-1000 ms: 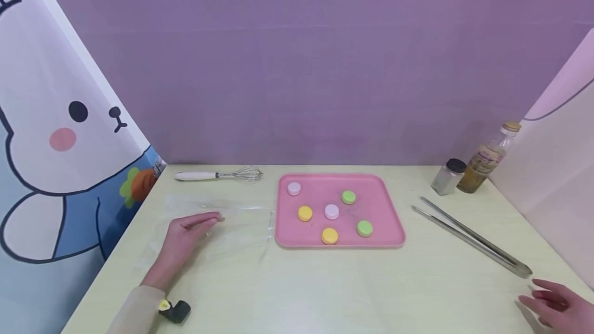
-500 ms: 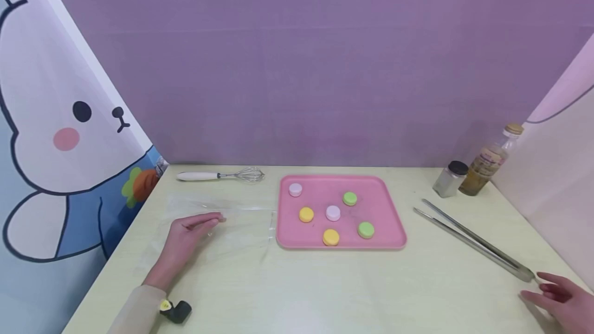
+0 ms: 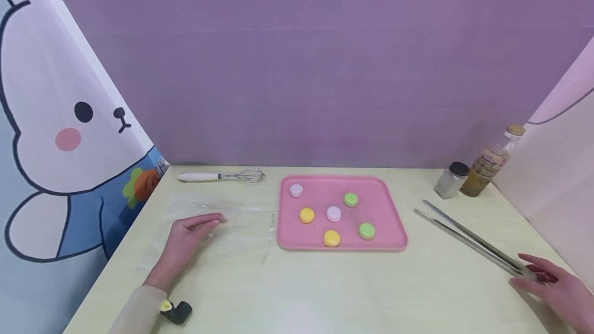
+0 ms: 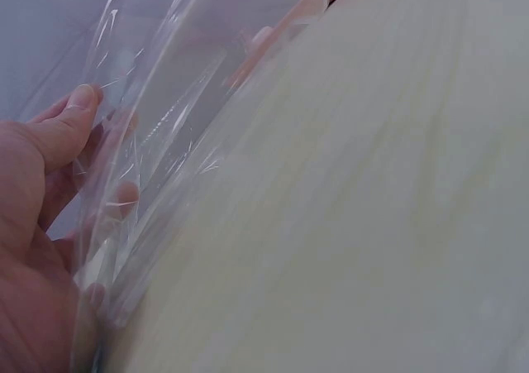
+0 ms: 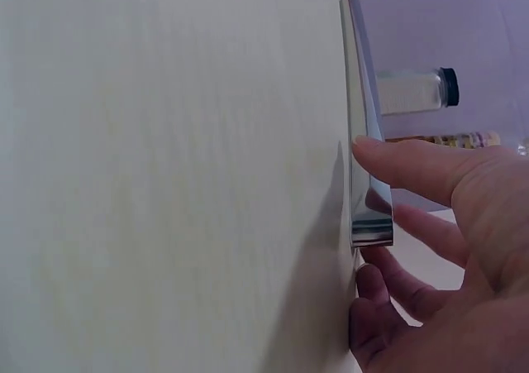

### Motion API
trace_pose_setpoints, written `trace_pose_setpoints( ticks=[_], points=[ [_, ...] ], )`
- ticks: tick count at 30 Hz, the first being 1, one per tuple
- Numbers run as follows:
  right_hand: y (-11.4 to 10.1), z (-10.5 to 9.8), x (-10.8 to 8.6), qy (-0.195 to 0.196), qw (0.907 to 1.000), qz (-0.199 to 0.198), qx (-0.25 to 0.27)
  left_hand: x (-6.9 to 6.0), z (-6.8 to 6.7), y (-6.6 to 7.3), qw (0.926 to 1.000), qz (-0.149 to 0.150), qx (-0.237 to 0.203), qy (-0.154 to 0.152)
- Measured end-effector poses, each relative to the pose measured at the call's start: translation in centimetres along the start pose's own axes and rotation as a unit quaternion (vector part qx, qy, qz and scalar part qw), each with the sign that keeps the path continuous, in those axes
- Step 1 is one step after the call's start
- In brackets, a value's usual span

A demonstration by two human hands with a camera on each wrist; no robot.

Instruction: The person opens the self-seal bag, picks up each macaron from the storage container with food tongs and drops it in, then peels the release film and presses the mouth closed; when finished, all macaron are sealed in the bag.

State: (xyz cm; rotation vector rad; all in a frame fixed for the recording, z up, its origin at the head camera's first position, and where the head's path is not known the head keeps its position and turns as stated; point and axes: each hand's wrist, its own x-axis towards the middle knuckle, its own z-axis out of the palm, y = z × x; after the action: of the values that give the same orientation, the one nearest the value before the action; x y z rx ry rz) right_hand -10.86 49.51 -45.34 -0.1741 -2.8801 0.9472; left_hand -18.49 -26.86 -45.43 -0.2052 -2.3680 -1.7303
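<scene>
My left hand (image 3: 184, 238) pinches the edge of a clear plastic bag (image 3: 246, 228) at the left of the table; in the left wrist view, fingers show through the film (image 4: 157, 133). At the lower right my right hand (image 3: 554, 285) is at the bent end of long metal tongs (image 3: 478, 241). In the right wrist view, the thumb (image 5: 413, 162) and index finger lie on either side of the tongs (image 5: 364, 166), which still lie along the tabletop. A pink tray (image 3: 320, 184), right of the bag, bears several macarons (image 3: 333, 214) in lilac, yellow and green.
A whisk (image 3: 223, 176) with a white handle lies behind the bag. Back right stand a small jar (image 3: 450, 182) with a black lid and a corked bottle (image 3: 487, 164) of amber liquid. A purple curtain (image 3: 301, 92) hangs behind the table.
My right hand has moved left and up from beside the tongs, and its thumb and fingers now come around their bent end. The left hand stays at the bag.
</scene>
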Motion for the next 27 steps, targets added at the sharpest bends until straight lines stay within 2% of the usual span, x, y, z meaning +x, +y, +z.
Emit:
trace_pose_setpoints(
  ticks=[7, 20, 27],
  points=[
    [-1.2, 0.5, 1.2, 0.012, 0.9992, -0.036, -0.015, 0.0, 0.0, -0.2, 0.9999, 0.01, 0.002, 0.001],
    [-3.4, 1.2, 3.0, -0.012, 0.9957, -0.024, -0.088, 0.0, 0.0, -0.1, 0.9999, 0.012, -0.002, -0.006],
    [-3.6, 1.6, 3.2, -0.002, 0.9937, -0.043, -0.103, 0.0, 0.0, -0.1, 0.9999, 0.012, 0.0, -0.006]
  ],
)
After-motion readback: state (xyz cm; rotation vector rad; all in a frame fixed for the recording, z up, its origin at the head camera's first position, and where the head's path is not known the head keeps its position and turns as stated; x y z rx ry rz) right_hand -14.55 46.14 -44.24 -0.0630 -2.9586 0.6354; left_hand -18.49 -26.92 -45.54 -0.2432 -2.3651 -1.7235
